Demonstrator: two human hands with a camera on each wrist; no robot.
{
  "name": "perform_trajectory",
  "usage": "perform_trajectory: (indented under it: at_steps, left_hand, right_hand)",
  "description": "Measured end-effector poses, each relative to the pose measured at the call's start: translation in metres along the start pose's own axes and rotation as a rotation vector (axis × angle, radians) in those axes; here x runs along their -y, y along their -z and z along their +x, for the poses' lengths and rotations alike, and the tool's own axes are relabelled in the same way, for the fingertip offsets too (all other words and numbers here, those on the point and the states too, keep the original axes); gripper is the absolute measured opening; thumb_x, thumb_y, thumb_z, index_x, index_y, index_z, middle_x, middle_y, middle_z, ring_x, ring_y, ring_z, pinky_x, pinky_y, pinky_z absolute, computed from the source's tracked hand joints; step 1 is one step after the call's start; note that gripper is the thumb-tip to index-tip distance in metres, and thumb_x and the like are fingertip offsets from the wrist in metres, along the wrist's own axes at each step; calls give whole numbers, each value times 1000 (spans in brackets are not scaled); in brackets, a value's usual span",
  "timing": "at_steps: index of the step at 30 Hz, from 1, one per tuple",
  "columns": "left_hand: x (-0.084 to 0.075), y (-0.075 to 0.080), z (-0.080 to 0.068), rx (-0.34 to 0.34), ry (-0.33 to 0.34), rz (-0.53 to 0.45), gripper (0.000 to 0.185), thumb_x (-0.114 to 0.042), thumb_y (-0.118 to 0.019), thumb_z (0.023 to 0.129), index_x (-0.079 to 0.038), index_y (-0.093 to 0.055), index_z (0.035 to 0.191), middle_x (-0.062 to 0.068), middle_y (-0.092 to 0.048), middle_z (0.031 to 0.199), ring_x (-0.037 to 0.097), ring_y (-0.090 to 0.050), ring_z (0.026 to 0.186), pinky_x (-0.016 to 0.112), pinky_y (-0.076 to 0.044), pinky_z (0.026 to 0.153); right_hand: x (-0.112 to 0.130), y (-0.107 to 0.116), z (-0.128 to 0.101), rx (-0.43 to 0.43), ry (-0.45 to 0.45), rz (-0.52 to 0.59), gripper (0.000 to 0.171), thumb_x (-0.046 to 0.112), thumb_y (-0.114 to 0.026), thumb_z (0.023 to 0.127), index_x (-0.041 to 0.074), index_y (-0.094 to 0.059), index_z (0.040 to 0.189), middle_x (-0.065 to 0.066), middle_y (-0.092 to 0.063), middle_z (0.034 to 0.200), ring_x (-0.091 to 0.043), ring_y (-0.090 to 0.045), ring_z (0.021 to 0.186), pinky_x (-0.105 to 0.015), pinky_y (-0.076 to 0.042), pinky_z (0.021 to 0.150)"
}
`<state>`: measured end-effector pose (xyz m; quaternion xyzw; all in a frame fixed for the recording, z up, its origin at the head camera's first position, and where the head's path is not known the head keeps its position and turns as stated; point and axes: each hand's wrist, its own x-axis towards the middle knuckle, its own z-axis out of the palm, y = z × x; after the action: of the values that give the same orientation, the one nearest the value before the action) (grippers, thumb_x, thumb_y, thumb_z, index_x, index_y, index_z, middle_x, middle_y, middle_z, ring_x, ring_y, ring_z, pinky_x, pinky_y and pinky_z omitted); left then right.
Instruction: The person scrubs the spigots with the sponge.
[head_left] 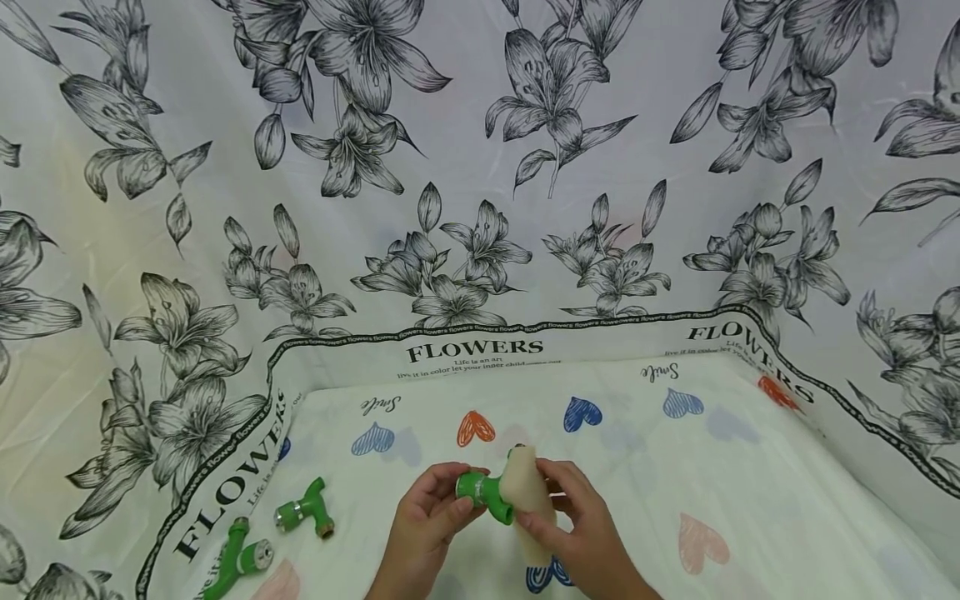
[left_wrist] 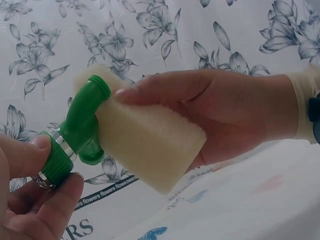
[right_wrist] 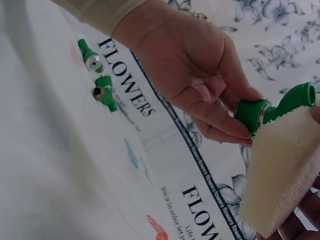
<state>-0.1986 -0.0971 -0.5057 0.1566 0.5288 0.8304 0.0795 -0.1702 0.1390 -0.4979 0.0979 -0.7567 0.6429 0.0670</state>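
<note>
My left hand pinches the ribbed collar of a green Y-shaped pipe fitting between thumb and fingers. A silver ring circles the fitting beside the collar. In my right hand is a cream sponge, a thick block with a rough surface, gripped with the thumb on one side and fingers on the other. The sponge lies against the fitting's branched end and hides part of it. Both hands are raised over the cloth-covered surface, close together in the head view.
Two more green fittings lie at the left: one with a brown-ended branch, and one nearer the front. White cloth printed with hearts covers the surface. A flower-printed curtain hangs behind and along both sides.
</note>
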Motion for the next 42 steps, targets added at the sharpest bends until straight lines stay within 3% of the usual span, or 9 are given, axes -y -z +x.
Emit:
perform_trajectory:
  at_steps: [5, 8, 15, 19, 24, 29, 34, 42]
  left_hand:
    - [1, 4, 1, 24, -29, -18, 32, 8, -58, 109, 8, -52, 140, 19, -67, 137, 29, -69, 125, 54, -51, 107]
    - [1, 5, 1, 37, -40, -37, 32, 8, -55, 110, 5, -54, 141, 17, -67, 137, 28, -68, 126, 54, -50, 108]
    - [-3, 2, -2, 3, 1, -23, 34, 5, -58, 110, -4, -66, 142, 16, -67, 137, 29, -68, 126, 54, -51, 107]
    - [-7, -1, -3, 20, 37, -29, 33, 3, -59, 111, -8, -69, 140, 16, -66, 137, 29, -67, 127, 53, -50, 108]
    - [-10, -3, -4, 51, 57, -29, 33, 3, -60, 110, -8, -68, 140, 16, -67, 137, 28, -68, 126, 52, -50, 109]
    - [-9, -5, -4, 75, 55, -32, 33, 5, -60, 109, -4, -66, 141, 16, -67, 137, 27, -68, 125, 52, -51, 108]
    - [-7, -6, -3, 62, 41, -29, 33, 6, -61, 109, -5, -67, 140, 16, -67, 138, 27, -68, 125, 52, -51, 108]
    - [-1, -6, -1, -13, 25, -28, 31, 6, -62, 108, -1, -66, 138, 18, -67, 135, 29, -69, 124, 52, -52, 106]
  right_hand:
    - [4, 3, -2, 141, 87, 59, 51, 16, -82, 100, 17, -64, 147, -5, -63, 135, -27, -63, 119, -32, -58, 99]
    - [5, 2, -3, 172, 163, 60, 52, 14, -82, 100, 19, -64, 148, -6, -63, 135, -26, -64, 119, -36, -59, 98]
    - [7, 4, -1, 79, 173, -40, 53, 21, -86, 97, 23, -66, 146, 2, -63, 131, -22, -64, 115, -34, -60, 94]
    - [1, 7, 2, 7, 184, -126, 57, 22, -89, 94, 24, -66, 146, 8, -62, 130, -19, -63, 115, -35, -59, 94]
    - [-8, 11, 8, -91, 219, -229, 61, 15, -92, 90, 17, -66, 146, 11, -61, 130, -17, -61, 114, -35, -59, 93]
    - [-13, 14, 13, -176, 183, -261, 62, 11, -92, 89, 11, -66, 145, 10, -62, 128, -15, -61, 112, -34, -60, 92]
    - [-14, 10, 12, -173, 130, -219, 58, 20, -90, 93, 14, -67, 145, 10, -62, 126, -16, -61, 112, -36, -60, 92]
    - [-4, -2, 3, -87, 43, -97, 55, 23, -89, 94, 20, -67, 144, 7, -62, 126, -21, -63, 112, -34, -59, 93]
